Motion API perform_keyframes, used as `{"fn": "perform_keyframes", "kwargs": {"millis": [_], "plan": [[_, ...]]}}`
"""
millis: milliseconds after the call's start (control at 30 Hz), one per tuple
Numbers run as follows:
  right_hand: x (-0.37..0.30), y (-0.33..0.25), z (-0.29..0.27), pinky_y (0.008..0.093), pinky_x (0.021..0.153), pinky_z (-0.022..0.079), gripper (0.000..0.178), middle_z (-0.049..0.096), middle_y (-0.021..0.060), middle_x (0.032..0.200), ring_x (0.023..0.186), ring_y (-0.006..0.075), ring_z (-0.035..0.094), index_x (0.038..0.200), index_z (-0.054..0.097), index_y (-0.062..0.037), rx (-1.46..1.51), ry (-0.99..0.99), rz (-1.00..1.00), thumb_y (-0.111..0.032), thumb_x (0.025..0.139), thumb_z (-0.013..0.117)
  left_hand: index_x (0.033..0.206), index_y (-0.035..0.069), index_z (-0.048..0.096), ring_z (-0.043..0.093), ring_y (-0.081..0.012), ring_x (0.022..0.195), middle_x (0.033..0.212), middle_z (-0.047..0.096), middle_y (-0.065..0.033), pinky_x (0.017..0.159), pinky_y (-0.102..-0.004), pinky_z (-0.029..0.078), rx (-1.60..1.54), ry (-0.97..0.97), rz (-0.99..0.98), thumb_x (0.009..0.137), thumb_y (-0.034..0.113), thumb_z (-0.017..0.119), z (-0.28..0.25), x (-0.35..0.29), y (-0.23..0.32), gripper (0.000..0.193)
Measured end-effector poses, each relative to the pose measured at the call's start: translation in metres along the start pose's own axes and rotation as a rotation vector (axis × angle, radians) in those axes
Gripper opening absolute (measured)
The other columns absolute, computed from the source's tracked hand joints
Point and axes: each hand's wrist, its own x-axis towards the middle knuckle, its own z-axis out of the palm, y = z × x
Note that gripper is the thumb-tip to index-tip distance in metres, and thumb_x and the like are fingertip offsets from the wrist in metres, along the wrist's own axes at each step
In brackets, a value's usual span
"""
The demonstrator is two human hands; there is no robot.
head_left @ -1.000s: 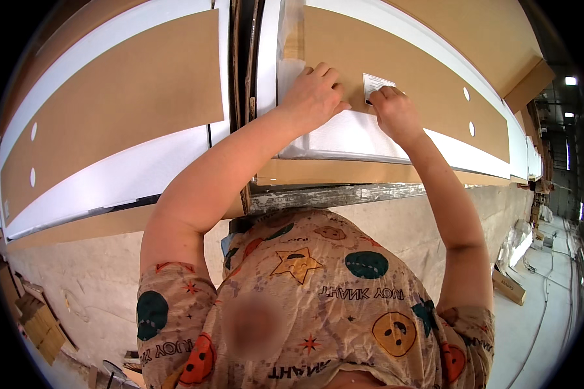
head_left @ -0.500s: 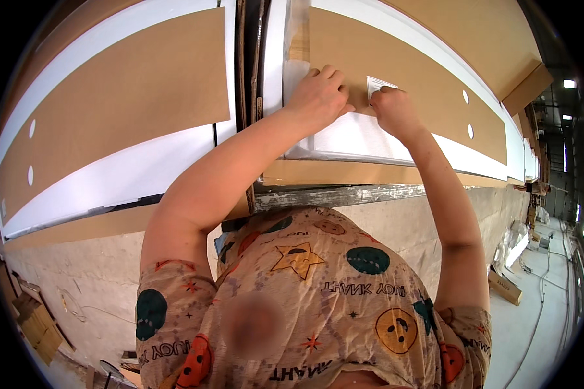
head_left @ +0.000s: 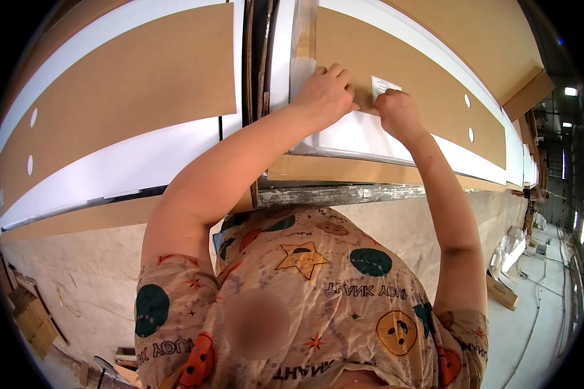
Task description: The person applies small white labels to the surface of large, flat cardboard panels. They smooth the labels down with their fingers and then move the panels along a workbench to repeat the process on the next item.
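Far left of the white printed label [head_left: 384, 83]: left cardboard sheet [head_left: 123, 87], flat on white, two white ovals at its far end. Untouched, same as a second ago.

Nearer the label, still left: dark gap with upright cardboard edges [head_left: 263, 65], then a translucent film strip [head_left: 304, 29] along the end of the right cardboard sheet [head_left: 428, 84].

Just left of the label: left hand [head_left: 328, 94], palm down, fingers curled, thumb by the sheet's near edge. Can't tell if it pinches anything; undersides hidden.

Label lies on the right cardboard sheet, between the hands, lower right part covered.

Right hand [head_left: 402, 113] is over that lower right part, fingers bunched, a bit tighter-looking than a second ago. Can't tell if it pinches the label; fingertips hidden.

Main change: everything slides slightly right in view, hands and label together. Reads as head movement. Hand-to-label spacing basically unchanged, so work looks concentrated at the label, little visible progress.

Right of the label: white ovals [head_left: 471, 135] in the same sheet, hands clear of them.
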Motion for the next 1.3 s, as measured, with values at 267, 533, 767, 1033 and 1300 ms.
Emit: {"fn": "perform_keyframes", "kwargs": {"millis": [267,533,767,1033,1300], "plan": [[0.002,0.001,-0.010,0.0421,0.068,0.052,0.009,0.065,0.0182,0.076,0.072,0.0337,0.064,0.072,0.067,-0.0017,0.053,-0.062,0.023,-0.006,0.077,0.060,0.084,0.005,0.069,0.050,-0.0234,0.097,0.092,0.056,-0.0067,0.080,-0.0341,0.045,0.043,-0.028,0.004,0.079,0.034,0.068,0.002,0.000,0.001,0.029],[-0.006,0.003,-0.007,0.0412,0.065,0.051,0.009,0.064,0.0166,0.075,0.069,0.0334,0.062,0.072,0.065,-0.0020,0.260,0.082,0.124,-0.007,0.078,0.061,0.086,0.004,0.068,0.050,-0.0239,0.098,0.092,0.056,-0.0071,0.083,-0.0351,0.044,0.007,-0.032,-0.012,0.080,0.033,0.067,-0.002,0.002,-0.001,0.030],[0.003,0.005,-0.007,0.0422,0.064,0.051,0.008,0.063,0.0188,0.073,0.069,0.0332,0.064,0.070,0.065,-0.0024,0.195,0.047,0.041,-0.006,0.075,0.061,0.086,0.004,0.068,0.049,-0.0235,0.099,0.092,0.056,-0.0071,0.084,-0.0346,0.044,-0.001,-0.051,-0.018,0.080,0.032,0.067,-0.001,0.001,0.002,0.029],[-0.001,0.004,-0.011,0.0432,0.065,0.052,0.008,0.064,0.0173,0.074,0.071,0.0343,0.064,0.073,0.066,-0.0018,0.225,0.027,0.103,-0.005,0.075,0.059,0.084,0.003,0.068,0.050,-0.0233,0.097,0.090,0.055,-0.0070,0.081,-0.0353,0.045,0.009,0.004,-0.003,0.079,0.032,0.068,0.001,0.002,-0.001,0.029],[0.003,-0.011,-0.008,0.0425,0.065,0.053,0.009,0.065,0.0193,0.074,0.072,0.0349,0.065,0.072,0.065,-0.0005,-0.021,-0.017,0.032,-0.002,0.075,0.057,0.081,0.003,0.067,0.050,-0.0244,0.098,0.092,0.056,-0.0080,0.082,-0.0359,0.044,0.009,-0.002,0.000,0.078,0.031,0.069,0.001,0.000,0.001,0.028]]}}
